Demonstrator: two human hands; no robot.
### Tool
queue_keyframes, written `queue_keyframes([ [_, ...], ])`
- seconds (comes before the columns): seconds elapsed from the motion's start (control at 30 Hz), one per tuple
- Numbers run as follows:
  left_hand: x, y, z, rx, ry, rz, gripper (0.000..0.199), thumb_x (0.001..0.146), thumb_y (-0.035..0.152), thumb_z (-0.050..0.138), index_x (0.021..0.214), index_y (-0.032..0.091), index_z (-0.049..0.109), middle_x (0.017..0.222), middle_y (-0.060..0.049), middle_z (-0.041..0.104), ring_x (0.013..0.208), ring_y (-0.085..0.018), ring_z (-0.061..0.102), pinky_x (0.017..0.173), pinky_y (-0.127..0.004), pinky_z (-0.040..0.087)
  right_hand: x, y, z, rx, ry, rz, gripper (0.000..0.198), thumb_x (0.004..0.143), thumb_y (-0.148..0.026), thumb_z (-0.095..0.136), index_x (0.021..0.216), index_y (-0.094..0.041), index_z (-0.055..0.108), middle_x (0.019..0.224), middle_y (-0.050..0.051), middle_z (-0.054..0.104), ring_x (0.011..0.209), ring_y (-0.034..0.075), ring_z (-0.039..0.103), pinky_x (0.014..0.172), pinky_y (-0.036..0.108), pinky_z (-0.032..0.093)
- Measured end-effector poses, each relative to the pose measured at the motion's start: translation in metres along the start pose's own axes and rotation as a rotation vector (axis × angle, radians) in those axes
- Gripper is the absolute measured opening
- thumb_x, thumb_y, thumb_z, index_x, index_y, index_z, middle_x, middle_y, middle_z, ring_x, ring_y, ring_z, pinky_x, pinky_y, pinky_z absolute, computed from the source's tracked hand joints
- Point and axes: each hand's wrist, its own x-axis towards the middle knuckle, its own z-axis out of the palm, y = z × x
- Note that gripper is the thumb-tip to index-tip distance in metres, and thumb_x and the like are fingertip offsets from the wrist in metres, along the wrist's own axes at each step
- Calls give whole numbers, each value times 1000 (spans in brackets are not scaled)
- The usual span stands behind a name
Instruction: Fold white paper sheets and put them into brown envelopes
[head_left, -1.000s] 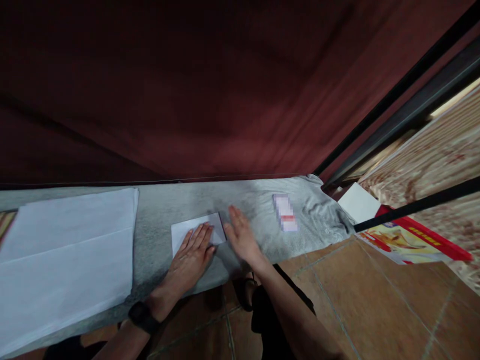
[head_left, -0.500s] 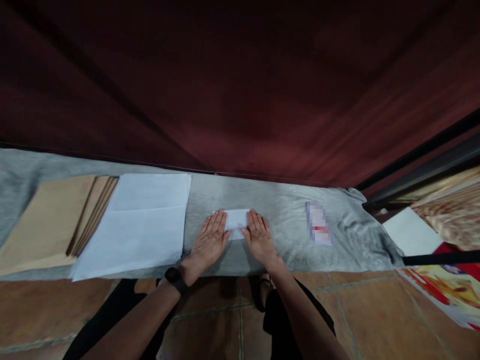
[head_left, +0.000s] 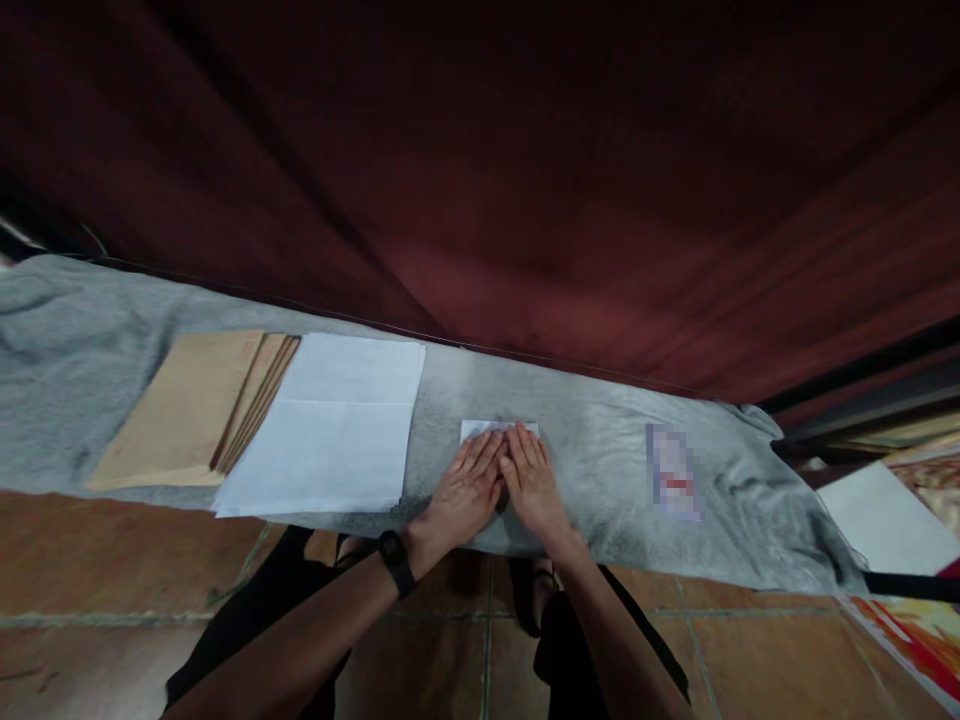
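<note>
Head view: a long, narrow surface draped in soft grey cloth (head_left: 600,520) runs beneath a dark red curtain (head_left: 487,200), above a floor (head_left: 112,565) of brownish-orange tiles with pale joints. The cloth wrinkles toward the surface's left and right ends. Midway along, between the near and far edges, lies a small, flat, straight-edged white paper (head_left: 478,428), partly covered. The left hand (head_left: 463,492) and right hand (head_left: 531,490) rest on it palm-down, flat, fingers extended, side by side and pinching nothing. Toward the left end, smooth white sheets (head_left: 337,440) adjoin fanned tan envelopes (head_left: 187,410); toward the right end lies a blurred, pale oblong with a red band (head_left: 675,483).
</note>
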Motion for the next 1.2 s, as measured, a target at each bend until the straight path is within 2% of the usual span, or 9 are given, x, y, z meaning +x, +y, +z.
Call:
queue_keyframes([
  [0.13, -3, 5, 7, -15, -52, 4, 60, 103, 26, 37, 159, 7, 35, 166, -19, 38, 158, -26, 28, 129, -50, 23, -2, -8, 9, -6, -54, -54, 57, 111, -36, 25, 163, -15, 33, 167, 13, 38, 156, 23, 32, 128, 49, 28],
  [0.3, -7, -8, -4, -7, -61, -53, 68, 103, 46, 46, 158, 7, 38, 165, -19, 39, 157, -29, 29, 129, -49, 24, -6, 11, 11, -86, -13, 9, 60, 110, -41, 30, 162, -11, 33, 167, 16, 37, 156, 27, 32, 126, 51, 29],
  [0.47, -12, -22, -11, -30, -25, -152, 70, 101, 48, 49, 158, 7, 37, 165, -21, 37, 157, -31, 30, 128, -49, 27, -8, 25, 4, -125, 0, 69, 64, 110, -45, 31, 162, -8, 32, 165, 20, 38, 155, 31, 33, 125, 54, 30],
  [0.6, -8, -24, -20, -253, -46, -317, 64, 103, 45, 46, 152, 4, 45, 166, -24, 35, 155, -34, 33, 127, -51, 30, -10, 16, -2, -93, 8, 45, 70, 108, -50, 38, 163, -8, 29, 167, 20, 34, 157, 32, 30, 127, 57, 26],
  [0.7, 0, -25, -27, -539, -26, -475, 58, 101, 40, 45, 148, 6, 52, 166, -22, 35, 153, -31, 39, 125, -47, 34, -11, 1, -6, -46, -98, -62, 80, 103, -58, 47, 164, -11, 27, 169, 18, 30, 158, 32, 27, 128, 57, 24],
  [0.87, 12, -31, -33, -1026, 116, -786, 50, 84, 36, 65, 131, 19, 67, 156, -14, 54, 144, -31, 50, 120, -47, 40, -7, -16, -11, -45, -204, -55, 82, 101, -59, 50, 160, -4, 34, 169, 22, 27, 158, 34, 26, 129, 56, 22],
  [0.97, 16, -32, -36, -1238, 172, -879, 50, 77, 35, 70, 125, 20, 69, 136, -11, 68, 131, -30, 60, 113, -46, 45, -3, -15, -14, -37, -209, -46, 81, 100, -59, 52, 159, -5, 38, 169, 22, 29, 158, 34, 28, 129, 55, 23],
  [1.03, 18, -32, -38, -1242, 182, -888, 49, 74, 33, 72, 120, 20, 69, 126, -10, 71, 122, -28, 64, 108, -45, 48, -2, -14, -15, -25, -204, -47, 81, 99, -60, 55, 158, -6, 39, 169, 22, 30, 157, 34, 28, 129, 55, 24],
  [1.2, 24, -31, -33, -1064, 247, -924, 50, 67, 29, 73, 115, 18, 69, 113, -8, 66, 101, -23, 65, 93, -40, 53, -3, -13, -15, 10, -178, -44, 79, 98, -57, 60, 157, -9, 42, 168, 21, 33, 157, 33, 30, 128, 55, 27],
])
